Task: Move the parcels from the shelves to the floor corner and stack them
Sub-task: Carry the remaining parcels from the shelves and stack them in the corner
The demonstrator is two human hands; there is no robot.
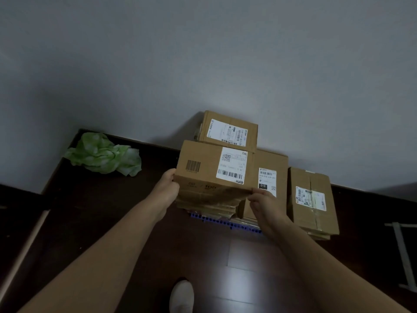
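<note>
Centre frame, the left hand (168, 180) grips the left edge of the top parcel (203, 172) and the right hand (261, 199) pinches its lower right corner, holding it on a stack by the grey wall (225, 53). The rear parcel (228, 129) lies just behind, the 010 parcel (270, 163) beside it, and the right parcel (312, 199) further right. A crumpled green bag (103, 154) lies at left on the dark floor (112, 222).

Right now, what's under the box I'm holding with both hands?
Under the held box, stacked cardboard edges show, with a blue perforated strip lowest. The box, left hand and right hand cover the rest.
</note>
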